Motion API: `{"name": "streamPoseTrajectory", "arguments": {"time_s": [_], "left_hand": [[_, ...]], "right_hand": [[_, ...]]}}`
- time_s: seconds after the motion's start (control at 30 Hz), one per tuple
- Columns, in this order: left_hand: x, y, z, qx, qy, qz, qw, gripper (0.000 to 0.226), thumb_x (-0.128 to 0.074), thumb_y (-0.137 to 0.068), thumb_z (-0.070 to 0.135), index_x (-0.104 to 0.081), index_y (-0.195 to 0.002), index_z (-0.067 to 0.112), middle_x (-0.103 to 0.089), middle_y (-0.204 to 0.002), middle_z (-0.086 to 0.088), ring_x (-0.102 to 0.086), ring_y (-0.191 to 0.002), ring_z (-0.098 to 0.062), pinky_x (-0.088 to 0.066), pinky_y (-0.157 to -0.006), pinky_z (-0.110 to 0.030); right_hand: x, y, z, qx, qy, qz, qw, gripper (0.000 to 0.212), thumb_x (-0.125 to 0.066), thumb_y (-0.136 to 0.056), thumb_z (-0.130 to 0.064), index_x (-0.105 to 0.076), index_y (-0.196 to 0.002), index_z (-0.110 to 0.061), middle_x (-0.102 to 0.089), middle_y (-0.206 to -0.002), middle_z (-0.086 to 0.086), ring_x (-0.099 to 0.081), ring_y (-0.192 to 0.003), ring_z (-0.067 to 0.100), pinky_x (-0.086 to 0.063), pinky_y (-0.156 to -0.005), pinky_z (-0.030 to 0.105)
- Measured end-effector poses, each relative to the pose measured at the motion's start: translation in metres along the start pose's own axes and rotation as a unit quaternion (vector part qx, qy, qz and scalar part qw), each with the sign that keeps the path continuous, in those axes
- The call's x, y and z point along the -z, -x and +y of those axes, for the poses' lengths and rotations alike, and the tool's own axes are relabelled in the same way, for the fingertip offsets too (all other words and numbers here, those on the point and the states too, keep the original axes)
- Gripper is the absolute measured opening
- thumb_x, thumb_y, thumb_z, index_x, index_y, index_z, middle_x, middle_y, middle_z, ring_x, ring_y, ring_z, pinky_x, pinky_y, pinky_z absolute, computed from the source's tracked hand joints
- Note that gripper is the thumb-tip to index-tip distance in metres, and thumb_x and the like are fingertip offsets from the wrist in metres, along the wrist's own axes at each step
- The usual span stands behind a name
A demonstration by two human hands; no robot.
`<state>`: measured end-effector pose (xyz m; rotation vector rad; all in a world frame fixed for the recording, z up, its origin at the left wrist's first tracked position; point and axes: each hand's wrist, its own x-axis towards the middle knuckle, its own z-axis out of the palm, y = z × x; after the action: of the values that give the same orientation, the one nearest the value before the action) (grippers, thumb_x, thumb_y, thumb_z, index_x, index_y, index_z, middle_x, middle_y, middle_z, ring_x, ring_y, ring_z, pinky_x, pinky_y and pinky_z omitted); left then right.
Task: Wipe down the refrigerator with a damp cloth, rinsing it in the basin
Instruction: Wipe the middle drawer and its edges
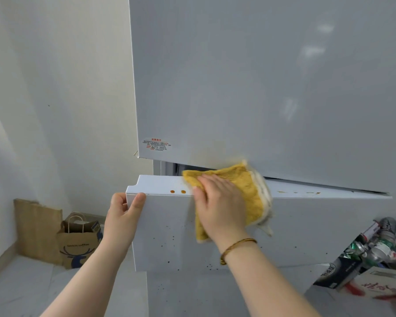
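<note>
Refrigerator lower door (pixel 169 229) stands ajar, left grip (pixel 121 213) curled round its corner, right grip (pixel 217 202) spread flat on the yellow cloth (pixel 249 186) wiping its top edge; orange spots (pixel 177 191) at the cloth's nine o'clock probably come next.

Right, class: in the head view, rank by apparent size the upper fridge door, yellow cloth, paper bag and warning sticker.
1. upper fridge door
2. yellow cloth
3. paper bag (farther off, so its true size is unsure)
4. warning sticker
</note>
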<state>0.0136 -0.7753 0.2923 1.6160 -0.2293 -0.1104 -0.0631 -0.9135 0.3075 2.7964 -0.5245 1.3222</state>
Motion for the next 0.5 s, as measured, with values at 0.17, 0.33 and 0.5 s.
{"name": "streamPoseTrajectory", "arguments": {"time_s": [0.17, 0.33, 0.5], "left_hand": [[0.0, 0.004, -0.008, 0.009, 0.015, 0.016, 1.0, 0.024, -0.036, -0.096, 0.028, -0.04, -0.074, 0.019, -0.04, -0.072, 0.001, -0.038, -0.064, -0.012, -0.031, -0.059, -0.029], [0.002, 0.004, -0.01, 0.029, 0.027, 0.021, 0.999, 0.026, -0.032, -0.097, 0.032, -0.044, -0.085, 0.012, -0.041, -0.074, 0.0, -0.039, -0.068, -0.014, -0.031, -0.059, -0.03], [0.002, 0.002, -0.008, 0.033, 0.027, 0.014, 0.999, 0.024, -0.032, -0.097, 0.032, -0.045, -0.092, 0.012, -0.044, -0.077, 0.002, -0.041, -0.069, -0.01, -0.032, -0.06, -0.027]], "right_hand": [[-0.019, 0.004, -0.05, 0.077, -0.009, -0.027, 0.997, 0.044, -0.038, -0.079, -0.041, -0.07, -0.099, -0.02, -0.07, -0.103, -0.003, -0.065, -0.096, 0.018, -0.033, -0.092, 0.03], [-0.014, 0.013, -0.003, 0.131, 0.001, 0.005, 0.991, 0.044, -0.04, -0.083, -0.044, -0.069, -0.105, -0.02, -0.07, -0.107, -0.002, -0.065, -0.101, 0.019, -0.029, -0.097, 0.039], [-0.018, 0.007, -0.009, -0.016, -0.007, 0.049, 0.999, 0.037, -0.041, -0.082, -0.034, -0.073, -0.09, -0.016, -0.072, -0.094, -0.003, -0.067, -0.091, 0.02, -0.03, -0.093, 0.04]]}}
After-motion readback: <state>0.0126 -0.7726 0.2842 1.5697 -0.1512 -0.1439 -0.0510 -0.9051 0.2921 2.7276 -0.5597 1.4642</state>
